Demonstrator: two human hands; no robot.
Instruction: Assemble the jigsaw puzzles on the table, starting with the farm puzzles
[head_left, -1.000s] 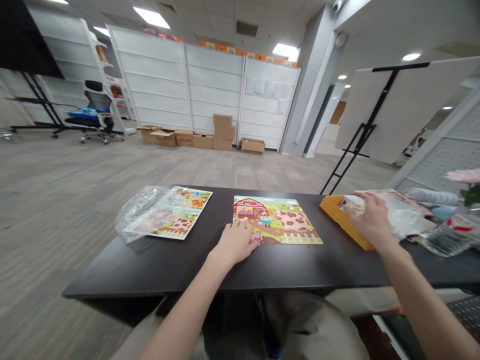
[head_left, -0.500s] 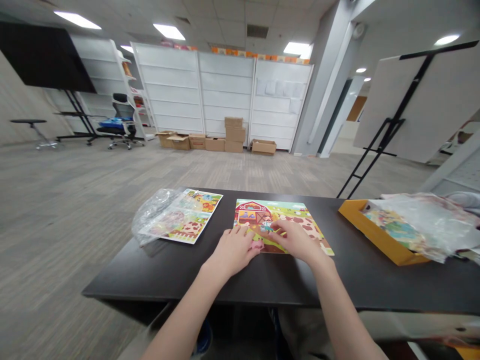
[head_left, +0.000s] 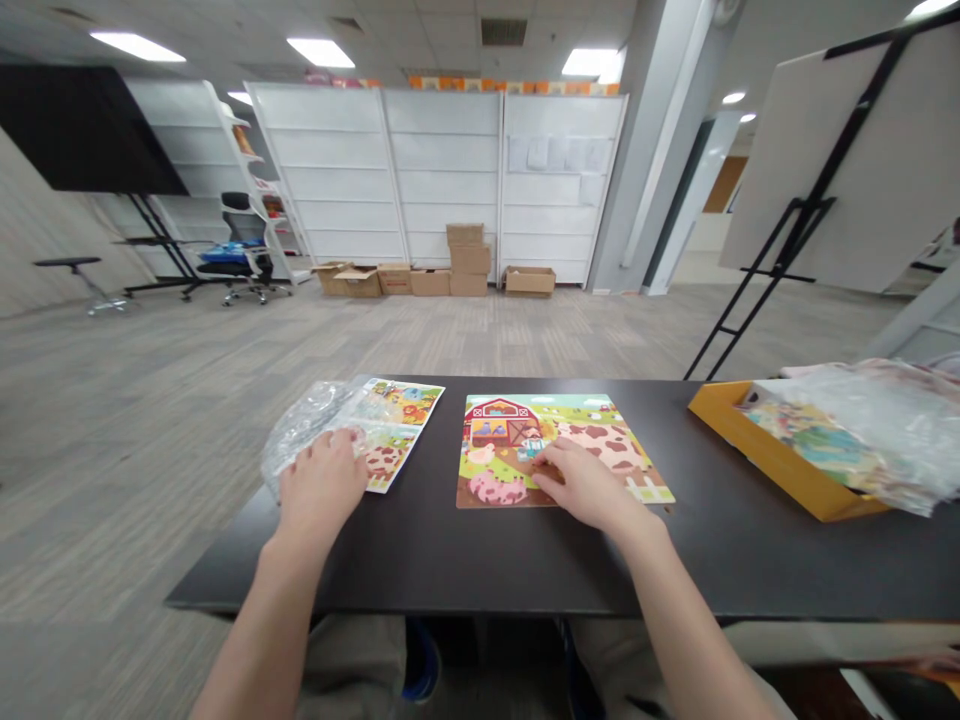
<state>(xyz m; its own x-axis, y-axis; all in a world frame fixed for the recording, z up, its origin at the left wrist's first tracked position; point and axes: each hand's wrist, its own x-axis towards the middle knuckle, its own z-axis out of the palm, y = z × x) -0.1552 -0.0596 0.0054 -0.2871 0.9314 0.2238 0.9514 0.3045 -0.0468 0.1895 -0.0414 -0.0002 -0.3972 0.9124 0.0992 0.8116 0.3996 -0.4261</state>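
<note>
A farm scene board with a red barn, a spotted cow, a pink pig and a small farmer figure lies flat on the black table. My right hand rests over its lower middle, fingertips by the farmer figure, thumb and fingers slightly apart. My left hand is over the sheet of animal pictures and the crinkled clear plastic bag on it. Its fingers are loosely bent and apart; whether they touch the plastic I cannot tell.
At the right of the table stands a yellow box with colourful printed sheets and clear plastic wrapping spilling over it. Beyond the table are a stand with a white board, cardboard boxes and an office chair.
My left hand has left the board's lower left and moved left to the plastic bag and picture sheet, uncovering the pig and a chick. My right hand stays over the board.
</note>
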